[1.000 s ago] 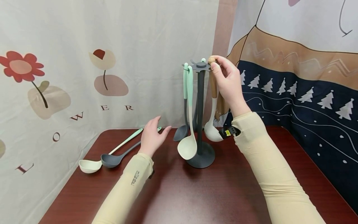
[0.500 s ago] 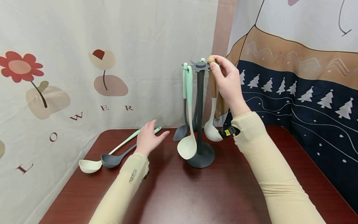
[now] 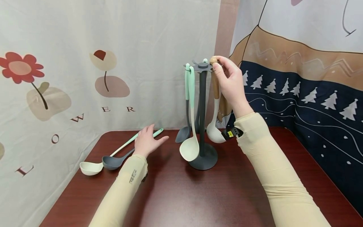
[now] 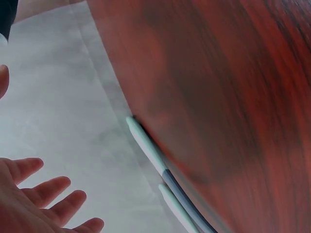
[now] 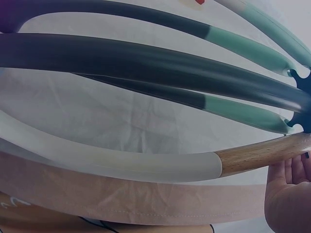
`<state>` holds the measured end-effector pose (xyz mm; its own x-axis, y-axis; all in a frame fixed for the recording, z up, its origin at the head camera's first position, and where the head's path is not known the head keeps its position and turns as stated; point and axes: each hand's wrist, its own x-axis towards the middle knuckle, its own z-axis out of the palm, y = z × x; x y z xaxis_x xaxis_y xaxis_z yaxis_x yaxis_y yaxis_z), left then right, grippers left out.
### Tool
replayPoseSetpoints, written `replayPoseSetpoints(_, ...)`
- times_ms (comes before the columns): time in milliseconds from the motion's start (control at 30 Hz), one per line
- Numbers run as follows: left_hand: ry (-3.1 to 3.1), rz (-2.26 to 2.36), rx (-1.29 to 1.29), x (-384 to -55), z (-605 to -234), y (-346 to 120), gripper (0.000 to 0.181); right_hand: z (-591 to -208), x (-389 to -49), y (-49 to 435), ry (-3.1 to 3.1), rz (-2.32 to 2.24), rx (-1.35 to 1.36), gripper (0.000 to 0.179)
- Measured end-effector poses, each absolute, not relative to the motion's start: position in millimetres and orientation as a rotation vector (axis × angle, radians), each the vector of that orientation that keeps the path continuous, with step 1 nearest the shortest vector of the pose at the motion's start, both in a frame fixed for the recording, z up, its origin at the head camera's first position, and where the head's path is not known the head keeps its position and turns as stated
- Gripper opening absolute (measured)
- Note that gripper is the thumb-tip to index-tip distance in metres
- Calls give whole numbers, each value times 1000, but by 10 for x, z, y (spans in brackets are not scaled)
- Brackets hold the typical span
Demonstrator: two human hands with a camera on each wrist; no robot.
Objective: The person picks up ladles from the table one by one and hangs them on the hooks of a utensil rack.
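My right hand [image 3: 232, 83] pinches the top of the wooden handle of a white ladle [image 3: 214, 132] at the hooked crown of a dark grey utensil stand [image 3: 202, 110]. In the right wrist view, the wooden handle [image 5: 262, 154] meets the crown beside my fingers. My left hand [image 3: 147, 142], fingers apart and thumb out, hovers over two ladles on the table. One is a grey ladle [image 3: 112, 163], the other a cream ladle [image 3: 90, 168]; both have mint handles, partly covered by that hand in the head view. The left wrist view shows it holding nothing, its fingers [image 4: 51, 191] spread.
From the stand hang a cream ladle [image 3: 190, 149] at the front and a grey utensil [image 3: 183, 135] at the left, both mint-handled. Another grey one hangs behind the pole. The red-brown table [image 3: 181, 198] meets printed cloth [image 3: 158, 78] at its back edge.
My left hand has moved left and slightly down, away from the stand and over the handles of the lying ladles. The right hand stays at the wooden handle's top.
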<state>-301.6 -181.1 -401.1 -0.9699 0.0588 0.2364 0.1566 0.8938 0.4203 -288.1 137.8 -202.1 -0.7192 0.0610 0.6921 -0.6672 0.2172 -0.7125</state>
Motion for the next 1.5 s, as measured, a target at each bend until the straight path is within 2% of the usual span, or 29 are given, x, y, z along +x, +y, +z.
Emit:
replayPoseSetpoints(533,-2936,-576,-70,-3114,-4198,-2070,104,-2037,-2912,1388,-1873,1555,593,35)
replayPoseSetpoints(1167,-3024,-528,55,-3124,-4251,-2271,110,-2036,-2919,1384,-1883,1553,580,36)
replayPoseSetpoints(1500,-3078,-504,119,-3115,-4314,-2417,105,-2029,-2909,1381,-1885,1551,581,36)
